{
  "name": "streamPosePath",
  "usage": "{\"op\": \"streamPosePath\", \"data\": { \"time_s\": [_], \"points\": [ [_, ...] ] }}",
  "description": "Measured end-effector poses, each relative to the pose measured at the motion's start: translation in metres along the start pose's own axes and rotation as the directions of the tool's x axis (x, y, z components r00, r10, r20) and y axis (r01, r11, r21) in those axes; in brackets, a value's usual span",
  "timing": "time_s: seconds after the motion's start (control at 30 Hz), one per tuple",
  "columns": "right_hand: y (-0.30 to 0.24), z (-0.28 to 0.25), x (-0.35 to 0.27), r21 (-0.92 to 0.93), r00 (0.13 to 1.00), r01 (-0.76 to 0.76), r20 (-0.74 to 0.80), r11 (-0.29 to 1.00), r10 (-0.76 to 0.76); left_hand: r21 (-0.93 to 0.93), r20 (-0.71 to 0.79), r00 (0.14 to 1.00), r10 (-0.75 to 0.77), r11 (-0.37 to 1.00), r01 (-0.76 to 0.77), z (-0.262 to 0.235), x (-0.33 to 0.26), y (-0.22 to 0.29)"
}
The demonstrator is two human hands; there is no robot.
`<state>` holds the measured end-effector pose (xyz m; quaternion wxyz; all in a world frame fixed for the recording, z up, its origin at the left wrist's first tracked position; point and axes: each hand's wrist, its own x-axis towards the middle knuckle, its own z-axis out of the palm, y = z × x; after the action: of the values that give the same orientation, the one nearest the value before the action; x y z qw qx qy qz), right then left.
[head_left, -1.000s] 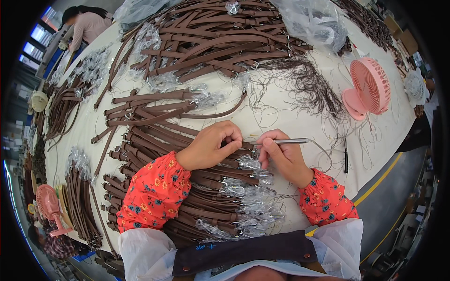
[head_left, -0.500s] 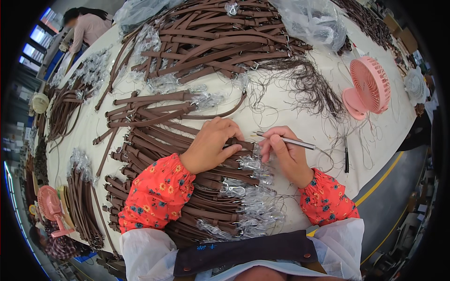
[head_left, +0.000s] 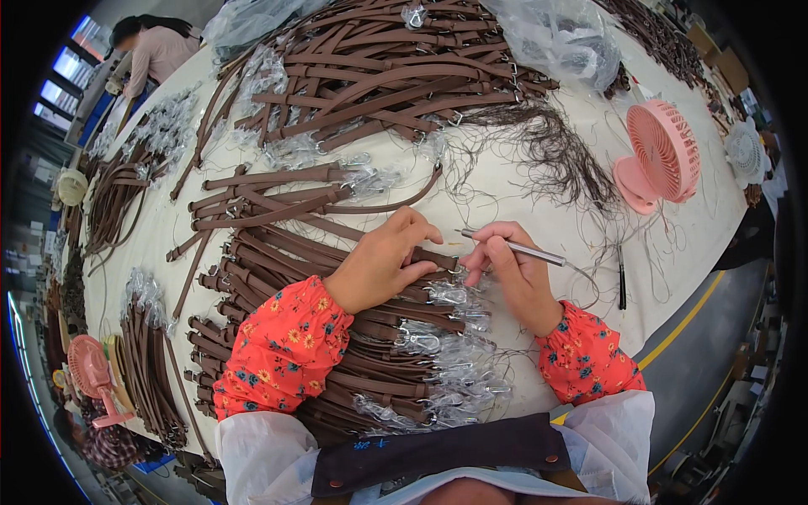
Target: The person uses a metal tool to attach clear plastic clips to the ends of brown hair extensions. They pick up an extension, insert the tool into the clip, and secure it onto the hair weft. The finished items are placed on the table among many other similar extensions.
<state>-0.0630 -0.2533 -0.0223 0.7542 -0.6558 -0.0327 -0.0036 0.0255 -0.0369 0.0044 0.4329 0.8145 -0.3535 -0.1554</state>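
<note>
My left hand (head_left: 383, 261) curls over one brown strap (head_left: 439, 259) on top of a row of similar straps. Its thumb lies along the strap's near side, and the index finger is lifted and bent above it. Between the fingers of my right hand (head_left: 520, 282) is a slim silver pen-shaped tool (head_left: 539, 252) with a thin cord at its back end. The tool's tip points left, just above the strap's end. My right fingertips are by the strap's metal clip (head_left: 460, 268), which is partly hidden. More straps (head_left: 370, 370) with plastic-wrapped clips (head_left: 459, 379) lie nearer me.
A large heap of brown straps (head_left: 379, 76) covers the far table, beside clear plastic bags (head_left: 555, 42) and dark loose threads (head_left: 572, 160). At right stand a pink fan (head_left: 661, 156) and a thin black tool (head_left: 622, 278). Another person (head_left: 160, 55) works at far left.
My left index finger has risen off the strap, while the thumb stays beside it. The pen-shaped tool's tip has shifted slightly up and left.
</note>
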Motion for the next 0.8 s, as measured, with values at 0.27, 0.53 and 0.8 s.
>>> {"op": "streamPosePath", "data": {
  "time_s": [0.27, 0.53, 0.8],
  "points": [
    [-0.002, -0.003, 0.001, 0.009, 0.997, -0.066, 0.039, 0.998, 0.065, 0.081, -0.002, 0.977, 0.211, 0.974, -0.210, 0.008, -0.006, -0.021],
    [-0.006, -0.001, 0.000, 0.019, 0.982, -0.181, 0.053, 0.983, 0.179, -0.113, 0.040, 0.999, 0.017, 0.993, -0.013, 0.001, -0.003, -0.020],
    [-0.004, -0.001, -0.001, -0.005, 0.977, -0.188, 0.103, 0.982, 0.188, -0.106, 0.038, 0.999, 0.017, 0.994, -0.013, 0.003, -0.003, -0.024]
  ]
}}
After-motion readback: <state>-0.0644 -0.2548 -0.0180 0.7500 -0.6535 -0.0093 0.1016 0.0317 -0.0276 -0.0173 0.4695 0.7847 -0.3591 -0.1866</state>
